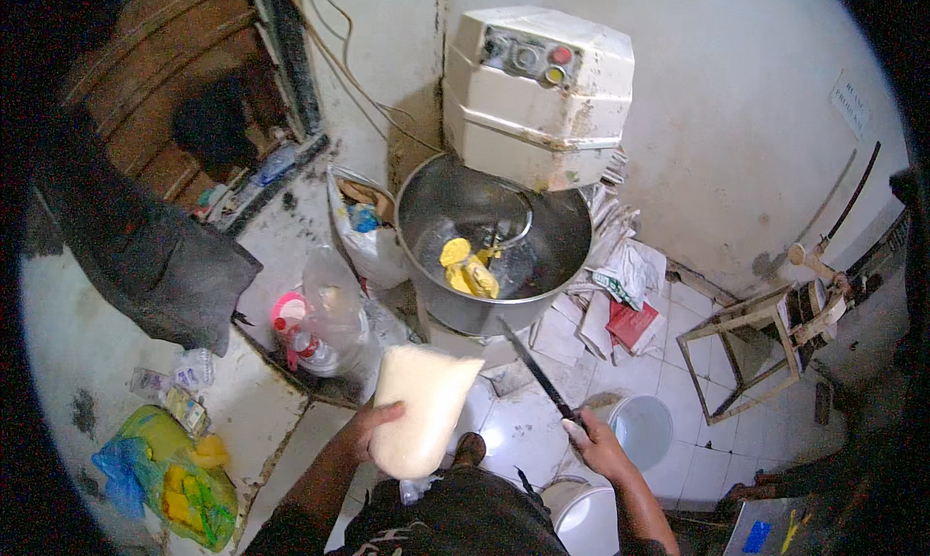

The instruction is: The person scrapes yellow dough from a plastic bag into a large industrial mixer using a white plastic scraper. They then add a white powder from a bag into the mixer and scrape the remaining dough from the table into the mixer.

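My left hand [373, 428] is closed round the side of a full, pale cream plastic bag [426, 411], which I hold up in front of my body. What fills the bag cannot be made out for certain. In my right hand [598, 442] is a long dark-bladed knife [538, 370], gripped by its handle, the blade slanting up and left toward the mixer bowl. Beyond both hands stands a steel mixer bowl [417, 236] with a curved metal hook [526, 229] inside. Soft yellow lumps [472, 270] lie at its bottom, beside the hook.
Over the bowl hangs the white mixer head [542, 101] with buttons. White buckets [643, 430] stand on the tiled floor near my right hand. At left are bottles in clear plastic [325, 333] and a yellow-smeared bag [189, 488] on a ledge. A wooden stand [741, 353] is at right.
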A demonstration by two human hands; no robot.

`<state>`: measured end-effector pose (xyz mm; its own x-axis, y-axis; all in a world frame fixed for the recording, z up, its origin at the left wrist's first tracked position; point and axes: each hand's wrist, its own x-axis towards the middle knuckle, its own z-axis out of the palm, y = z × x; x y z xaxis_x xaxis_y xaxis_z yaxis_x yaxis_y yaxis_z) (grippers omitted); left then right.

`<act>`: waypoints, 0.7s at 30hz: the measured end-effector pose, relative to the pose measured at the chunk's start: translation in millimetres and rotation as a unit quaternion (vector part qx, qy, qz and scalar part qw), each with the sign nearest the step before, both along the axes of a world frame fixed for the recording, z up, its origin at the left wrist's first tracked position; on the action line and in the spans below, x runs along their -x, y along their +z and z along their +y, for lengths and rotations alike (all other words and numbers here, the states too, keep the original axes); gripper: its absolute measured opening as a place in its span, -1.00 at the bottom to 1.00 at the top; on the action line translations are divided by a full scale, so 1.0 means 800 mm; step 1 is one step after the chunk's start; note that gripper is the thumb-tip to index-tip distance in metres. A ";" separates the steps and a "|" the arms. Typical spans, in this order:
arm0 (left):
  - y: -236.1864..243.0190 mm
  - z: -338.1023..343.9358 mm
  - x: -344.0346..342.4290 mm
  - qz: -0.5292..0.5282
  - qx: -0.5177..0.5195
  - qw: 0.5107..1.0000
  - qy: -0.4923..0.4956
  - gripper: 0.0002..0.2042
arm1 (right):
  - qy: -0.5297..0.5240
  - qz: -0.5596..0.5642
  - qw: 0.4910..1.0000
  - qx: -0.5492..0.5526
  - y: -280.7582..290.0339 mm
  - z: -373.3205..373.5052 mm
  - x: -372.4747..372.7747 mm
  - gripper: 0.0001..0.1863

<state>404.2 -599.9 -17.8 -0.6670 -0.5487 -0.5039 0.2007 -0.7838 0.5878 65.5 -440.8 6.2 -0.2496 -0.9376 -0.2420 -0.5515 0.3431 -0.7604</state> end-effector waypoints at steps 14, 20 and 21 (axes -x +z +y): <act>0.007 -0.217 0.186 -0.011 -0.016 0.987 -0.160 -0.41 | 0.125 0.259 0.957 -0.039 0.065 -0.213 0.085 -0.76; 0.001 -0.322 0.197 -0.020 -0.031 0.976 -0.213 -0.40 | 0.130 0.301 0.941 -0.088 0.079 -0.307 0.092 -0.77; -0.004 -0.338 0.198 -0.023 -0.033 0.975 -0.219 -0.39 | 0.129 0.303 0.940 -0.090 0.076 -0.321 0.092 -0.76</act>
<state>245.4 -870.1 -20.9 -0.8061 -0.1811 -0.5634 -0.1878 -0.8245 0.5338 -7.8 -697.3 67.1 -0.1631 -0.9432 -0.2893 -0.9470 0.2319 -0.2222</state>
